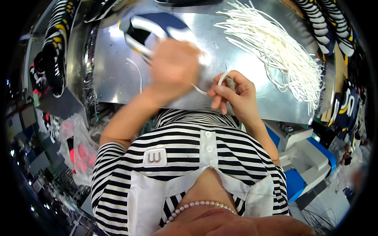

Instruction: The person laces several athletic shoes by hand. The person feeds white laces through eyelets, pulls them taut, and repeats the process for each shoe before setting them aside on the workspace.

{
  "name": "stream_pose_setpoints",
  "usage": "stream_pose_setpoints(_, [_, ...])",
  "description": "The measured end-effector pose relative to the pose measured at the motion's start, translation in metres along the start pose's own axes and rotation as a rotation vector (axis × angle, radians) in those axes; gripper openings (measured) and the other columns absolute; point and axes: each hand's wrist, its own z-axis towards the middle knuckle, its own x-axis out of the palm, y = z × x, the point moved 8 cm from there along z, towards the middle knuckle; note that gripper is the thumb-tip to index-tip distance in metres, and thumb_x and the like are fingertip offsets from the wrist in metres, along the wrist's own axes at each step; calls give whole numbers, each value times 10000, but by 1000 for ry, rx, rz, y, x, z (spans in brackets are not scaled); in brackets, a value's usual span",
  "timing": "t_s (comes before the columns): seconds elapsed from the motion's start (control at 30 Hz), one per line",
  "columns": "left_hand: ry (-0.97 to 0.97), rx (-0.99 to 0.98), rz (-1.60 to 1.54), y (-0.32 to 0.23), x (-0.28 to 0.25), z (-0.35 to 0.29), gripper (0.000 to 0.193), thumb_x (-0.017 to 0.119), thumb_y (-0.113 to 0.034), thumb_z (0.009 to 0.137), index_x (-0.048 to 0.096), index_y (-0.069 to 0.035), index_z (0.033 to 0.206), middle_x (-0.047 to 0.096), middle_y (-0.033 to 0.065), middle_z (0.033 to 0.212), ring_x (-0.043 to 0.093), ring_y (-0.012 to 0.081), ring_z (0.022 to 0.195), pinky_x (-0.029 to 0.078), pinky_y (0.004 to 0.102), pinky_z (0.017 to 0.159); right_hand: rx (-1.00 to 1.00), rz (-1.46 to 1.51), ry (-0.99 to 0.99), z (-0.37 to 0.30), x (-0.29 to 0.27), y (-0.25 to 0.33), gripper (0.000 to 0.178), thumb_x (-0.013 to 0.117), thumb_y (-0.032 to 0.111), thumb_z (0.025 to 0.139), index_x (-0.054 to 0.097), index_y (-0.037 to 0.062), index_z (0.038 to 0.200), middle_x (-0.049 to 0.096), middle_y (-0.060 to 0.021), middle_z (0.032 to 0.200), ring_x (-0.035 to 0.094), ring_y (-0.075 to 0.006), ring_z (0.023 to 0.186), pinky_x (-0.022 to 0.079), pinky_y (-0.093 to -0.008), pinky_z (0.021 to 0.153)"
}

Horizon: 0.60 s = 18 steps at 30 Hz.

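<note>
My left hand [177,65] is smeared by motion over the near edge of a navy and white shoe upper [169,20] with black and yellow parts. Its fingers cannot be made out. My right hand [238,92], to the right of it, is closed on a slim awl-like tool [230,82] with a wrapped tan handle and a thin point sticking up. A white cord [200,90] runs from beneath my left hand to my right fingers and loops up beside the tool. Left of my left forearm lies another length of white cord [138,70].
A large bundle of white cords [275,53] spreads over the right of the shiny metal table [114,74]. Rows of striped shoe uppers stand at the far left [59,43] and far right [317,25]. A clear plastic bag [78,145] hangs below the table's left side.
</note>
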Motion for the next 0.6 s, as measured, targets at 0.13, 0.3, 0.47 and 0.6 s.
stream_pose_setpoints(0.13, [250,-296,-306,-11,71,-29,281,699,-126,694,688,-81,971,635,72,995,602,277,899,462,377,719,-18,81,26,-4,1,-1,124,603,73,962,597,14,1071,704,-125,812,534,-69,482,376,-170,433])
stream_pose_setpoints(0.3, [124,-345,123,57,-35,-26,86,693,-47,839,713,-35,922,685,99,922,643,272,848,509,366,752,69,109,-90,17,-5,-2,131,625,125,956,603,1,994,684,-95,794,422,-37,457,291,-173,427])
stream_pose_setpoints(0.47, [775,-690,-90,123,-8,-61,387,526,-380,984,712,-41,971,659,211,936,643,344,805,501,411,734,-14,154,21,106,21,-34,166,638,171,945,601,18,998,681,-68,854,419,-28,495,286,-180,436])
stream_pose_setpoints(0.6, [1063,-1508,-903,114,49,-109,569,538,-540,972,670,-4,1112,687,139,1061,651,233,957,521,327,852,38,57,-38,110,16,-45,168,652,142,929,607,8,1019,695,-76,826,455,-34,494,328,-187,440])
